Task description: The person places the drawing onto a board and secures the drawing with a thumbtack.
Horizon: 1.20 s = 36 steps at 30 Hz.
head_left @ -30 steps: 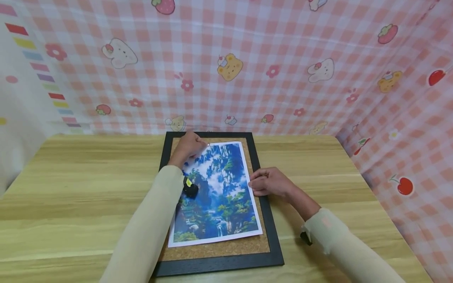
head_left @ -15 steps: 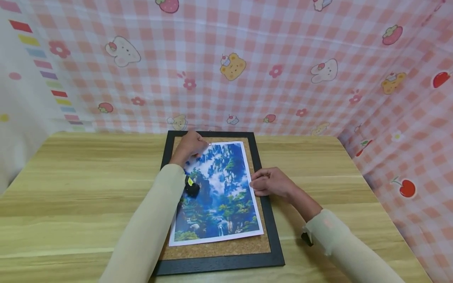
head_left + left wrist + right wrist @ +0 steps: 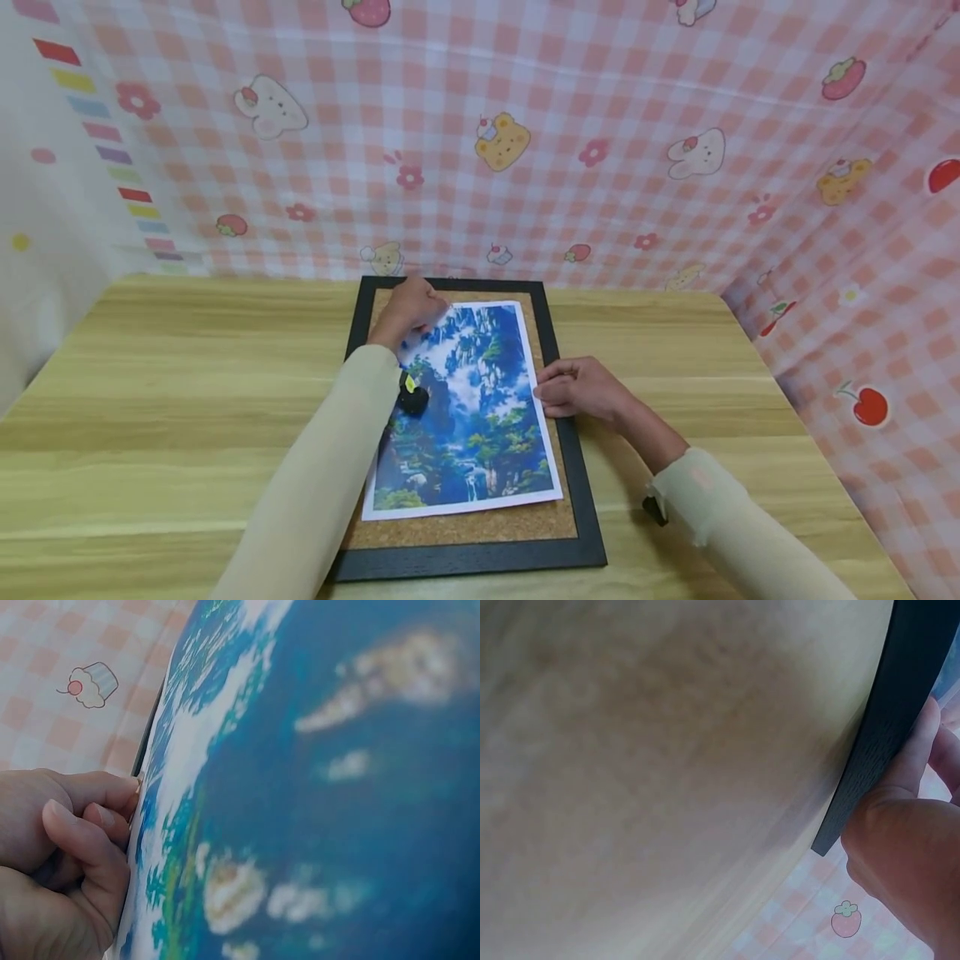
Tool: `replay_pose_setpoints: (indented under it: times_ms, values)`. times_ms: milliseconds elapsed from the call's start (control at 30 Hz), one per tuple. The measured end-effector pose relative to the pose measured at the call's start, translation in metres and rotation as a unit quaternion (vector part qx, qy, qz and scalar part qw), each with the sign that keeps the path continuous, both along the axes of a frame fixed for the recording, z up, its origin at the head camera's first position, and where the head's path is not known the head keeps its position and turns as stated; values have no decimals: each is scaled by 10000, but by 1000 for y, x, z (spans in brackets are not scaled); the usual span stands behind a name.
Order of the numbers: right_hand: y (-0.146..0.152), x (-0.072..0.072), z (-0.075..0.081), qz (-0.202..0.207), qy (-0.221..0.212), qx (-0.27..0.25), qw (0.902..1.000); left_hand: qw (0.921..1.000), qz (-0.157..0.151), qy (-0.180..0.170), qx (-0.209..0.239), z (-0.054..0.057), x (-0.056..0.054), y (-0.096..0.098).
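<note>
A printed landscape picture (image 3: 480,417) with blue mountains and a white border lies slightly askew on a cork board (image 3: 450,531) with a black frame (image 3: 465,562). At its top edge, my left hand (image 3: 411,310) has curled fingers and holds a tiny pale pin (image 3: 139,782) at the fingertips; most of the pin is hidden. My right hand (image 3: 581,387) pinches the picture's right edge with thumb and fingers, reaching over the frame's right side. In the right wrist view, the right hand (image 3: 907,825) overlaps the black frame (image 3: 877,727).
The board lies on a light wood table (image 3: 187,400), its far side close to a pink checked cloth (image 3: 435,108) hanging behind. Another patterned cloth (image 3: 900,292) hangs on the right. A small black device (image 3: 412,398) sits at the left wrist, over the picture.
The whole head view has shifted slightly. Both hands keep their places at the picture's top and right edges. The pale dot at the left fingertips shows less clearly now.
</note>
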State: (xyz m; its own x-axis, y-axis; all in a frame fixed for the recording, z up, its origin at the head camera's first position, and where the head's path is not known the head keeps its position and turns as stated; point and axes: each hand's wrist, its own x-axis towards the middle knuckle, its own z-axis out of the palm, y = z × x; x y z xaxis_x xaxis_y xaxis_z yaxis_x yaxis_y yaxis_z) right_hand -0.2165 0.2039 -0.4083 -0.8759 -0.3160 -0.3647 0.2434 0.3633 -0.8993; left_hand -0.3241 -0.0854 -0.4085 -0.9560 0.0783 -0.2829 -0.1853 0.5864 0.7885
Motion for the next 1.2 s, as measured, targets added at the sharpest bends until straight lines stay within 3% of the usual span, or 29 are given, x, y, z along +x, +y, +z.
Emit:
replay_pose_setpoints:
  times_ms: [467,700,833,967,1200]
  values:
    - [0,0,-4,-12,-56,-23,10000,10000,5,-75,50,1,-1,3]
    - [-1,-1,1,66,23,104,9999,9998,-55,-122,-130,5,2,3]
    - [-2,-2,4,41,129,143,9998,9999,-54,18,-154,7,1,3]
    - [-3,1,4,-13,135,118,9998,9995,-166,99,-249,3,0,3]
    - [-5,3,5,-55,210,35,9998,9940,-558,550,-758,-3,2,1]
